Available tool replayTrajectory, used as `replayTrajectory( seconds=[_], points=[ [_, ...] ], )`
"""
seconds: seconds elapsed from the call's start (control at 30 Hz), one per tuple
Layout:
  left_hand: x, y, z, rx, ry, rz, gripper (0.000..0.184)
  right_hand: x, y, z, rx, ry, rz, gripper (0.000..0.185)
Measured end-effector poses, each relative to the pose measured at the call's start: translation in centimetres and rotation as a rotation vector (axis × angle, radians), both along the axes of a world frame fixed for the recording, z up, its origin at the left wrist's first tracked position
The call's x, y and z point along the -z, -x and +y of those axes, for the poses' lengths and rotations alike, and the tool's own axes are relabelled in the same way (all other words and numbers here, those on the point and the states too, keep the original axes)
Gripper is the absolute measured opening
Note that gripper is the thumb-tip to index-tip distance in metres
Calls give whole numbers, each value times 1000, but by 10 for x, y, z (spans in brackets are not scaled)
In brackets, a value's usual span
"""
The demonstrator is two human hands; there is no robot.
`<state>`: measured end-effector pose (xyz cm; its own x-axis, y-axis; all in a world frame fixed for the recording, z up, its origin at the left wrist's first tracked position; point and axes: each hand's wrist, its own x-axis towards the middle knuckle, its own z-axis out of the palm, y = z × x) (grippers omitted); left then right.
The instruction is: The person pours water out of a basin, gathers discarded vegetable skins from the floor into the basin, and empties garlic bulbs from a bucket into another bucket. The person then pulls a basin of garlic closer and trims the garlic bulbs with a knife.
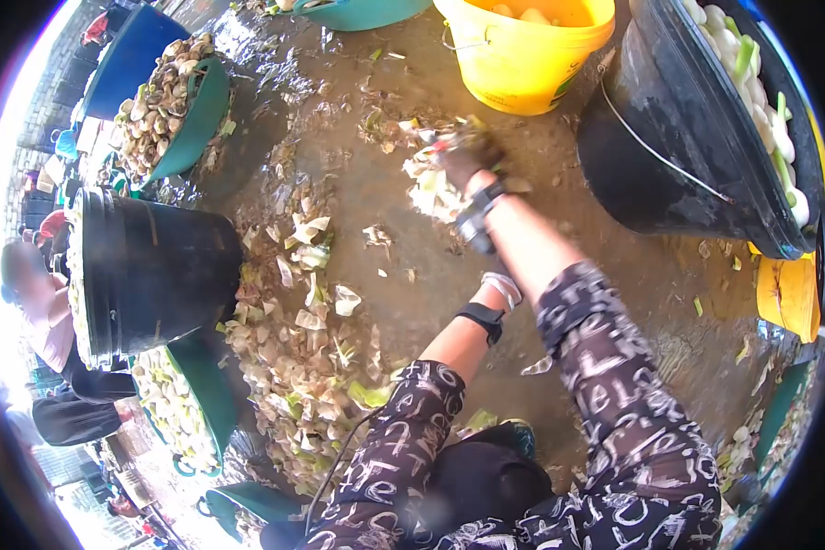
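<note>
Patterned sleeves lie nearest the camera, forearms reaching toward the far side. Left: black bucket; right of it, a loose bed of pale peel, long axis near to far on the wet floor. Centre: small peel heap, well apart from that bucket. Left hand appears just near of the heap, partly hidden by the right forearm; its finger state cannot be told. Right hand, blurred, is at the heap's right side, hence the nearer hand; cannot tell whether its fingers are spread or pinching scraps. Key relation: heap mostly left of the right hand, long axis roughly near to far, forearm slanting in from near right. Right: yellow bucket on the far side, then larger black bucket holding pale bulbs, both apart from the hands.
</note>
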<state>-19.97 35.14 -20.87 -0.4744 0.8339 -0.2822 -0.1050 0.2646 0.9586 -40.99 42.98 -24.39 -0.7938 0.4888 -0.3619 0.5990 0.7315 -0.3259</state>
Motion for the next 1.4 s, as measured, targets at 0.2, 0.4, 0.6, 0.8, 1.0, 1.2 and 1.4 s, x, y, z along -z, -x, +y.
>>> replayTrajectory(
  seconds=[0.2, 0.4, 0.6, 0.8, 1.0, 1.2, 1.4],
  points=[
    [6, -90, -71, -204, -388, -935, 40, -127, -99, -187, -483, 435, 6, 61],
    [-87, -107, -156, -92, 493, 566, 28, -174, -166, -31, -33, 293, 505, 27],
    [-70, -94, -203, -920, 300, 275, 27, -61, -170, -32, 348, 61, 341, 67],
    [-124, -8, -216, -1163, 153, 334, 25, -91, -198, -193, -11, 925, 393, 56],
    [-153, -21, -189, -478, 183, 554, 47, -142, -238, -129, 59, 2062, 205, 21],
    [-124, -55, -217, -688, 501, 708, 62, -147, -200, -56, -169, 2049, 430, 14],
    [-74, -101, -252, -470, 920, 780, 80, -196, -170, 4, -181, 1333, 782, 20]
  ],
)
